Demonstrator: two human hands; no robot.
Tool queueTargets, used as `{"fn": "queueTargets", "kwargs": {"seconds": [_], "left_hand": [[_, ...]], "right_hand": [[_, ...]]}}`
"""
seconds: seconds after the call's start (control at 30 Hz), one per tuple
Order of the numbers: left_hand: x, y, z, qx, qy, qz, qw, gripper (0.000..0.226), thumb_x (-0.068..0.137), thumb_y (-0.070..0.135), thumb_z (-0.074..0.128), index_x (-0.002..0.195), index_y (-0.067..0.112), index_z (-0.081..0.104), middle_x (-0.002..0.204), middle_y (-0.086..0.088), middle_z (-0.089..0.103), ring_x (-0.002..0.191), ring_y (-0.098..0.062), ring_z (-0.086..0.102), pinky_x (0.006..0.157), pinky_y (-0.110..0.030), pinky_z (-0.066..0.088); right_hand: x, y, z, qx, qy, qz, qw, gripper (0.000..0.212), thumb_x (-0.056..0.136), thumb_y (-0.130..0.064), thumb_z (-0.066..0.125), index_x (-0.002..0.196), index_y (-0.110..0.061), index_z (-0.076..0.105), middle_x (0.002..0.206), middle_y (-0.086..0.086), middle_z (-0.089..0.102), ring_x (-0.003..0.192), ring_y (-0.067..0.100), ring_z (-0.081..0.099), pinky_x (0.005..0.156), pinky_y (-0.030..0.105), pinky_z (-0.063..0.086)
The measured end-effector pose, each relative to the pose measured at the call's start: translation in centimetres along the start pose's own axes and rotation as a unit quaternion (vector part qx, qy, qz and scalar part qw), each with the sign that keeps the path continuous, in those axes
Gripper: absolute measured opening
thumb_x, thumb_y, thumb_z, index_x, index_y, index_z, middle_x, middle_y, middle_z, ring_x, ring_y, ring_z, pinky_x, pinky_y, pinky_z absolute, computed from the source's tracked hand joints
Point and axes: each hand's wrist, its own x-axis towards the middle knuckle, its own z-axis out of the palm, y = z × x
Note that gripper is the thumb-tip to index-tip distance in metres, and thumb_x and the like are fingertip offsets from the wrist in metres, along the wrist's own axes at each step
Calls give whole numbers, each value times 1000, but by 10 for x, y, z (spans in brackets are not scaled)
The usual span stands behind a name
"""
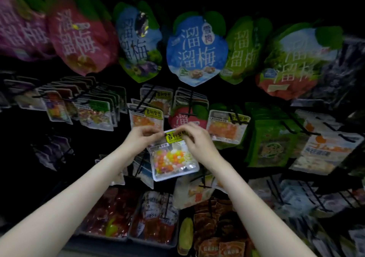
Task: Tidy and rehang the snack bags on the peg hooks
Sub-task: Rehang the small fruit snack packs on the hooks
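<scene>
A small clear snack bag (173,161) with a yellow label and orange, yellow and white candy hangs between my two hands at the middle of the rack. My left hand (143,137) pinches its top left corner. My right hand (195,138) pinches the top right edge over the label. Just behind and above, a black peg hook (145,107) carries like bags with orange candy (147,118). Another such bag (227,127) hangs to the right. The hang hole of the held bag is hidden by my fingers.
Large plum-snack bags in pink (79,37), blue (195,49) and green (243,49) hang along the top row. Green bags (270,144) and orange-white bags (327,150) fill pegs at right. Trays of red packets (126,219) stand below. Peg hooks stick out toward me on all rows.
</scene>
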Motion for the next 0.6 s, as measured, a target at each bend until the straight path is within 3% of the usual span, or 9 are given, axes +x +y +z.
{"fn": "queueTargets", "kwargs": {"seconds": [0.23,0.33,0.47,0.53,0.6], "left_hand": [[31,-4,-61,-92,145,-23,985,11,87,10,63,80,19,64,83,-2,62,86,-23,58,79,-35,46],[47,-3,-61,-60,140,-20,988,7,89,5,59,93,9,63,89,-6,61,83,-20,57,69,-27,47],[63,-5,-58,-21,124,-13,992,19,88,-6,52,99,6,62,96,-10,60,69,-14,56,44,-14,45],[70,-9,-59,2,124,-11,992,22,87,-6,53,97,12,61,97,-9,61,70,-17,58,47,-16,47],[77,-12,-61,41,97,1,994,33,81,-5,61,106,17,59,104,-8,62,86,-23,61,65,-27,52]], "right_hand": [[54,-36,49,21,25,11,999,43,90,12,43,125,-7,58,117,12,53,113,20,48,89,13,32],[61,-35,58,-2,18,60,998,51,90,14,39,134,-11,49,135,11,43,131,23,37,108,24,27],[63,-27,64,-29,23,98,994,56,90,15,38,137,-15,45,146,10,33,137,22,29,99,11,16],[67,-26,66,-47,13,111,993,60,89,16,39,139,-16,43,150,9,28,139,22,27,100,12,18],[74,-25,68,-69,-8,127,989,65,87,18,39,142,-16,38,154,9,19,141,26,23,106,23,26]]}}
